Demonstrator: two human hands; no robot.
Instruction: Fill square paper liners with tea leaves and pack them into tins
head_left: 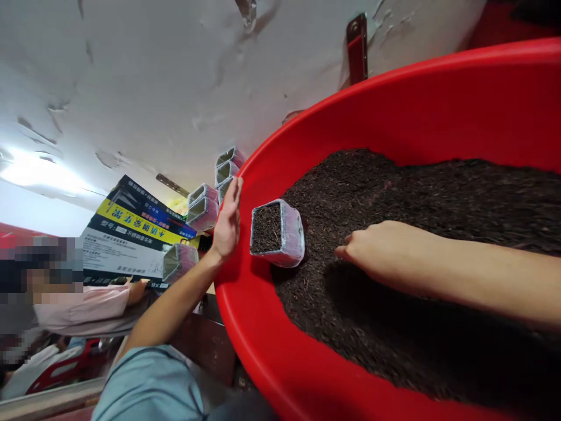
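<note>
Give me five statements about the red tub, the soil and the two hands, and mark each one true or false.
1. The red tub holds dark soil. True.
2. The left hand grips the small pot. False: it rests open on the tub's rim, beside the pot.
3. The small pot is empty. False: it is filled with dark soil.
4. The right hand lies on the soil inside the tub. True.
5. More small pots stand outside the tub, beyond the left hand. True.
</note>
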